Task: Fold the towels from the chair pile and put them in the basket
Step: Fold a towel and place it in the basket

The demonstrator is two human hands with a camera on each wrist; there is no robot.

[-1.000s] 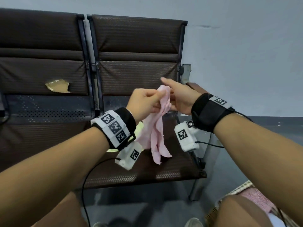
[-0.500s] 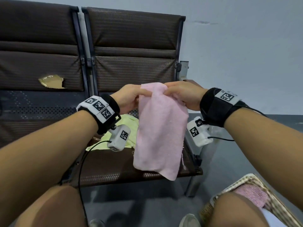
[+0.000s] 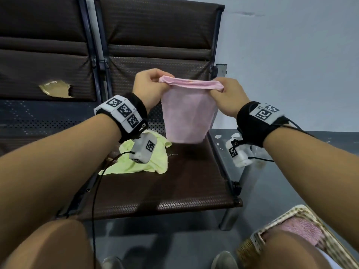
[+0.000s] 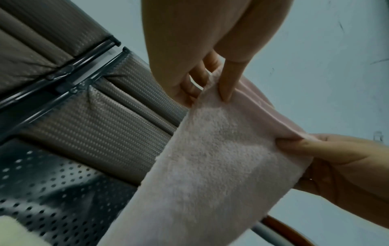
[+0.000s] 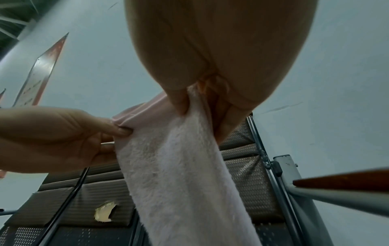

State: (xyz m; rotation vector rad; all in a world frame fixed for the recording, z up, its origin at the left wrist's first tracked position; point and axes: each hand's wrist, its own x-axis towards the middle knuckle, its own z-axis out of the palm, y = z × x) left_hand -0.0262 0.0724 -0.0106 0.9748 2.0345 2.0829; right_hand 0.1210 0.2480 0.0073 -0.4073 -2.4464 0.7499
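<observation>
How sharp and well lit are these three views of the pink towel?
Head view: evenly lit, the pink terry towel slightly motion-blurred at its lower edge, chair lines bowed by the wide lens. Left wrist and right wrist views: dim, bluish, soft, with the near palms oversized.

Brown seats [image 3: 159, 55] against grey wall [image 3: 291, 55].

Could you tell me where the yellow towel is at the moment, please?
In the head view the yellow towel lies crumpled on the chair seat, towards its left side, below the left hand and left of the hanging pink towel.
</observation>
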